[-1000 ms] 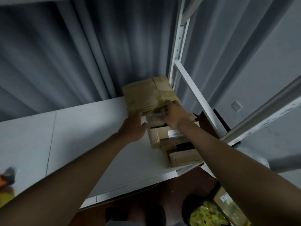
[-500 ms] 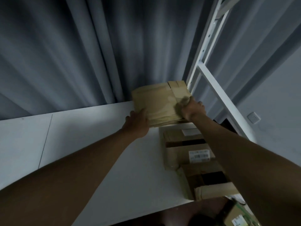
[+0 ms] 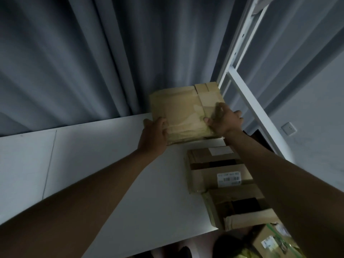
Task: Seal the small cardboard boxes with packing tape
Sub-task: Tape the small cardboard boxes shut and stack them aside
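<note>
Nearest us, two brown cardboard boxes with gaping flaps [image 3: 221, 172] lie unsealed on the white worktop [image 3: 115, 183]. Beyond them we hold the flat, tape-wrapped brown cardboard box [image 3: 184, 112] at the worktop's far edge, against the grey pleated curtain [image 3: 93, 62]. Our left hand [image 3: 153, 135] grips its near-left corner, fingers curled. Our right hand [image 3: 224, 119] clamps the right edge, thumb on top. We judge both grips should stay firm and the box level while it is set down.

left hand [image 3: 153, 134] and right hand [image 3: 224, 121] grip a taped cardboard box [image 3: 183, 114] — over the white table [image 3: 111, 164].
</note>
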